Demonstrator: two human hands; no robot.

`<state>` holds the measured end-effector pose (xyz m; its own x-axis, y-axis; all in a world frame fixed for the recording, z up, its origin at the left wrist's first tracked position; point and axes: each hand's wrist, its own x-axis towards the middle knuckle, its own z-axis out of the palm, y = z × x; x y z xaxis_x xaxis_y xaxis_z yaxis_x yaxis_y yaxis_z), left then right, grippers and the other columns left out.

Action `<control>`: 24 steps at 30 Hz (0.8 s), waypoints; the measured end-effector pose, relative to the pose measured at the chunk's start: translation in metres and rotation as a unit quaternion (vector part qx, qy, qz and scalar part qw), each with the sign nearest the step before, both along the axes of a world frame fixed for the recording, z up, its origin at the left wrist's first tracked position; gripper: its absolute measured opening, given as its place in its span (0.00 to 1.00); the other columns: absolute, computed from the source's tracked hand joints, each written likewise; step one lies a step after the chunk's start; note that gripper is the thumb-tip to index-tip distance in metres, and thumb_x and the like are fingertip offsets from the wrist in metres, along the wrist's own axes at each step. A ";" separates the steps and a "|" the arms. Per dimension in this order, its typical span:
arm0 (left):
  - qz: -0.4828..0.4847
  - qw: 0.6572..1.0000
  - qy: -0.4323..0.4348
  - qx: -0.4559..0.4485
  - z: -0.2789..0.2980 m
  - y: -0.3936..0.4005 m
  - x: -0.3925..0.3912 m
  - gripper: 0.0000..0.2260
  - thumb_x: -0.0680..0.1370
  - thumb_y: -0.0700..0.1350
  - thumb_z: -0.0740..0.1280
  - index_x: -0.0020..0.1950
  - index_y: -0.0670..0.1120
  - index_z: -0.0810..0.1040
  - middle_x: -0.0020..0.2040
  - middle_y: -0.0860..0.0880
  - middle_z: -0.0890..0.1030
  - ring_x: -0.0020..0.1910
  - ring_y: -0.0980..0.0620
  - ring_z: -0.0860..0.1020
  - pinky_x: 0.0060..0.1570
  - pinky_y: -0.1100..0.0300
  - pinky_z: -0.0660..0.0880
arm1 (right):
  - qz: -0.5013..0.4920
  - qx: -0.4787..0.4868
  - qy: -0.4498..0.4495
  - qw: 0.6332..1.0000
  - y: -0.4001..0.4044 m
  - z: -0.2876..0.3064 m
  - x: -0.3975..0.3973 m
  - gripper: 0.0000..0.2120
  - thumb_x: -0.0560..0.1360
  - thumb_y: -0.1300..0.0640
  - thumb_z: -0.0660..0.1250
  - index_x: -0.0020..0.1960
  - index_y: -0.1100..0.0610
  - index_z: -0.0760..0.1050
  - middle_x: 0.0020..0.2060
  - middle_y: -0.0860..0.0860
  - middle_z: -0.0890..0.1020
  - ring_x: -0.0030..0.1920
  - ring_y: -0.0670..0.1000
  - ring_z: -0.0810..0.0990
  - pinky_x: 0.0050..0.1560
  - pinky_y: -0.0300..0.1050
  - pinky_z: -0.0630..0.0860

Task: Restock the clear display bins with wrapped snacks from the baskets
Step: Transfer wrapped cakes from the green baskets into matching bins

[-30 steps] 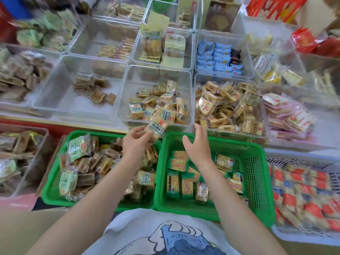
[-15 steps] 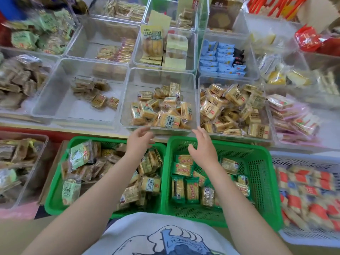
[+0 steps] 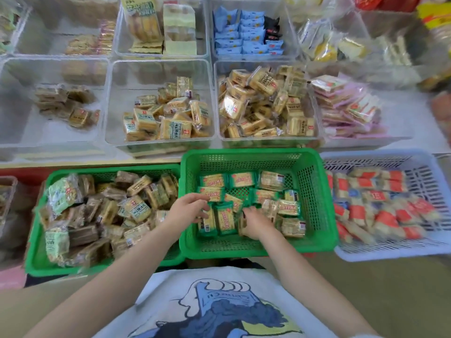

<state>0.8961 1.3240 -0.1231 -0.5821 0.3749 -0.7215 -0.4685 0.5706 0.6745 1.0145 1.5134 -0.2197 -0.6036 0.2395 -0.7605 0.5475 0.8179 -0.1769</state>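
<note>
Down among crinkly green-wrapped snacks [image 3: 225,219] in perforated green basket [image 3: 314,191]: both hands

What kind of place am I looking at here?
Most likely a snack shop's display counter. Rows of clear bins hold sorted wrapped snacks, and green baskets of stock sit in front, where both hands, left and right, reach into one.
</note>
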 end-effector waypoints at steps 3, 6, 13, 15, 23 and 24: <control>0.009 1.000 -0.001 -0.005 0.002 0.006 0.008 0.09 0.81 0.41 0.63 0.58 0.49 0.81 0.50 0.47 0.85 0.48 0.47 0.85 0.45 0.59 0.80 | 0.018 0.017 0.019 1.000 -0.003 -0.009 0.008 0.42 0.73 0.45 0.75 0.78 0.58 0.59 0.76 0.60 0.60 0.74 0.63 0.63 0.72 0.59 0.68; 0.012 1.000 0.004 -0.009 0.002 0.010 0.015 0.09 0.81 0.41 0.63 0.57 0.49 0.81 0.49 0.46 0.85 0.47 0.48 0.85 0.45 0.58 0.81 | -0.019 0.009 0.040 0.999 -0.004 -0.007 0.012 0.42 0.72 0.35 0.72 0.76 0.55 0.61 0.76 0.59 0.58 0.74 0.64 0.62 0.69 0.60 0.71; 0.010 1.000 -0.002 -0.019 0.006 0.017 0.021 0.10 0.82 0.42 0.62 0.60 0.47 0.80 0.50 0.46 0.84 0.46 0.49 0.84 0.47 0.57 0.82 | -0.330 -0.179 0.182 0.909 0.011 0.036 0.005 0.09 0.76 0.54 0.72 0.52 0.53 0.74 0.70 0.55 0.70 0.66 0.57 0.74 0.65 0.55 0.75; -0.012 0.999 -0.037 -0.029 0.009 0.024 0.021 0.11 0.83 0.46 0.63 0.62 0.47 0.78 0.54 0.46 0.83 0.49 0.48 0.84 0.53 0.51 0.82 | -0.408 -0.327 0.212 0.826 0.022 0.061 -0.002 0.10 0.76 0.56 0.72 0.55 0.55 0.75 0.64 0.57 0.76 0.56 0.54 0.81 0.59 0.55 0.80; 0.125 0.947 -0.225 0.194 0.030 0.039 0.001 0.15 0.81 0.48 0.66 0.63 0.40 0.76 0.49 0.41 0.84 0.44 0.46 0.85 0.43 0.57 0.83 | -0.341 -0.504 0.288 0.740 0.029 0.128 -0.043 0.13 0.76 0.65 0.71 0.59 0.60 0.74 0.57 0.54 0.79 0.59 0.51 0.79 0.65 0.50 0.76; 0.122 0.953 -0.198 0.193 0.032 0.035 -0.006 0.14 0.80 0.46 0.67 0.63 0.40 0.77 0.49 0.41 0.84 0.45 0.47 0.85 0.43 0.57 0.82 | -0.343 -0.486 0.295 0.747 0.027 0.131 -0.051 0.15 0.76 0.63 0.71 0.62 0.58 0.75 0.61 0.54 0.79 0.63 0.51 0.78 0.68 0.52 0.74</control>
